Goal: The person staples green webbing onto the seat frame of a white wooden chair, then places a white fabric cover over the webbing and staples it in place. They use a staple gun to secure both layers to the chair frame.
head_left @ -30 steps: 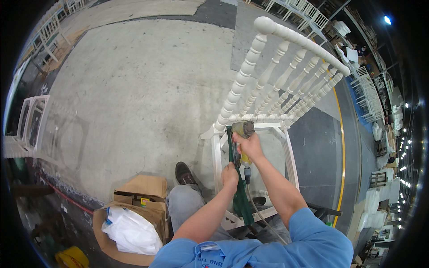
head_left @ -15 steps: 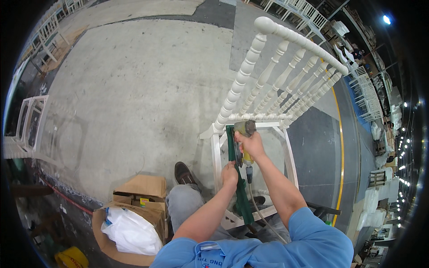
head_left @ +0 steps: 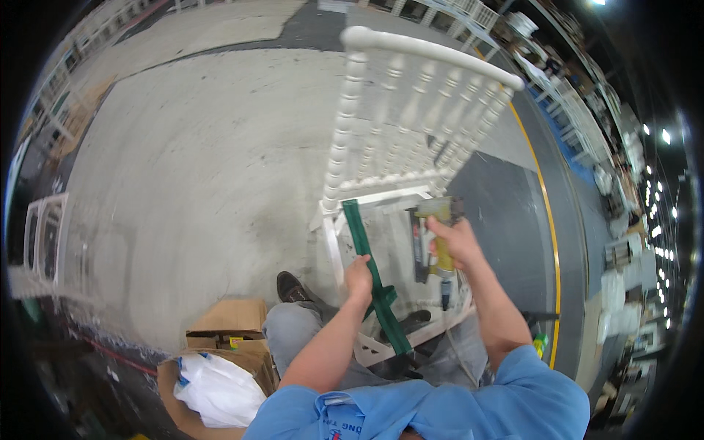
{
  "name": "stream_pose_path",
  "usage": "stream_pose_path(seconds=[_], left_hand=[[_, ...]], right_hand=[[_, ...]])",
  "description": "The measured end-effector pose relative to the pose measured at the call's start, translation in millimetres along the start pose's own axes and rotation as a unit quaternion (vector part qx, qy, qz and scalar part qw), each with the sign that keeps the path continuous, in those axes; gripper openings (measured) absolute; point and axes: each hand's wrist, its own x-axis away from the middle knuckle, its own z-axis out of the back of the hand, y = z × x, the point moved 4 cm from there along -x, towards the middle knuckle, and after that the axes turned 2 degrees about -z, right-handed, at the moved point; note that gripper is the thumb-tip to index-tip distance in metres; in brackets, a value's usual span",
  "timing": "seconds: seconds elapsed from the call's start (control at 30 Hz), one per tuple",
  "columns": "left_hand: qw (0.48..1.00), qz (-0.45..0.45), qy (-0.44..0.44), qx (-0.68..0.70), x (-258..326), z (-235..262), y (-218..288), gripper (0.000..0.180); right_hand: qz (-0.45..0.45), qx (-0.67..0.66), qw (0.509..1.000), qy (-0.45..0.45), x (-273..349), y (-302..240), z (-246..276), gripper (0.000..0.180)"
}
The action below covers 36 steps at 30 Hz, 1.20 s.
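Note:
A white chair frame (head_left: 433, 56) with turned back spindles and an open seat stands in front of me. A green webbing strap (head_left: 358, 229) runs from the seat's far left corner to its near rail, with a loose loop partway along. My left hand (head_left: 358, 277) is closed on the strap's left edge. My right hand (head_left: 462, 242) grips a yellow air-powered staple gun (head_left: 444, 258), raised over the seat's right side and apart from the strap. The staple gun is slightly blurred, and its hose trails toward my lap.
At my left knee sits an open cardboard box (head_left: 226, 315) and another holding a white plastic bag (head_left: 218, 392). A white chair frame (head_left: 48, 246) lies at far left. A yellow floor line (head_left: 551, 242) runs along the right, with stacked furniture beyond.
My right hand has moved the staple gun off the strap to the right. My left hand still holds the strap, which now slants more. The view has shifted, putting the chair further left.

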Motion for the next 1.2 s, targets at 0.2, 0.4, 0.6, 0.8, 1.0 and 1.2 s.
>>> stream_pose_path(seconds=[0.2, 0.4, 0.6, 0.8, 1.0, 1.2], left_hand=[[0.994, 0.012, -0.107, 0.010, 10.1, -25.4, 13.1, 0.023], [0.981, -0.066, -0.148, 0.107, 30.4, -44.7, 49.0, 0.030], [0.952, 0.090, -0.247, 0.156, 73.5, -28.9, 33.2, 0.025], [0.914, 0.192, -0.323, 0.155, 166.6, -8.7, -50.6, 0.031], [0.902, 0.321, -0.280, 0.068, 225.8, -0.2, -116.6, 0.032], [0.917, 0.363, -0.162, 0.016, 228.3, 8.9, -114.9, 0.036]], right_hand=[[-0.031, 0.002, 0.976, 0.214, 196.3, -14.3, 208.3, 0.038], [-0.090, -0.010, 0.894, 0.439, 380.8, 40.1, 360.2, 0.042], [-0.154, -0.168, 0.897, 0.378, 429.2, 169.6, 396.8, 0.040], [-0.212, -0.288, 0.893, 0.274, 387.7, 290.0, 393.7, 0.043], [-0.296, -0.004, 0.891, 0.345, 414.4, 304.6, 446.4, 0.054], [-0.103, 0.271, 0.863, 0.413, 394.0, 252.5, 428.4, 0.034]])
